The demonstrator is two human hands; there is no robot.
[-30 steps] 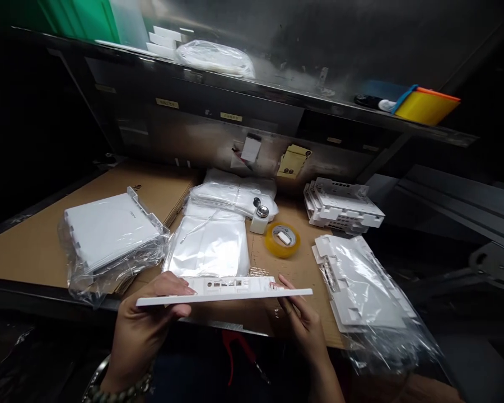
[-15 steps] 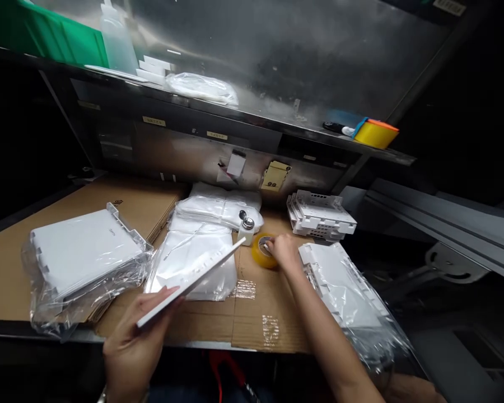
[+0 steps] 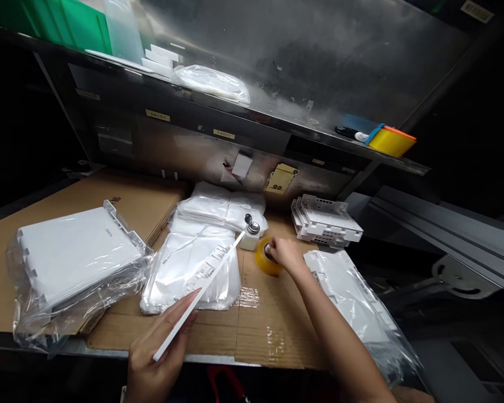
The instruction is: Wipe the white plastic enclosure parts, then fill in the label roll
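My left hand [image 3: 163,344] is closed on the lower end of a thin white plastic panel [image 3: 199,291] with slots and clips along it, held tilted on edge. The panel's far end reaches up near a white pump bottle [image 3: 250,239] with a metal top and its lid raised. My right hand [image 3: 286,253] has its fingers pinched together at the core of a yellowish roll of clear tape [image 3: 266,263]. The fingertips and whatever lies between them are partly hidden and blurred. Left of the panel's upper part lies a stack of clear plastic bags [image 3: 180,260].
White panels in clear film [image 3: 78,252] rest on flat cardboard [image 3: 151,196] at left. More wrapped panels [image 3: 340,291] lie beside my right forearm, with stacked white frames [image 3: 327,224] behind. Above runs a metal shelf [image 3: 277,120] holding a yellow roll [image 3: 390,141].
The panel in my left hand has moved a little right and down and turned steeper. My right hand stays at the tape roll. The whole view has shifted slightly.
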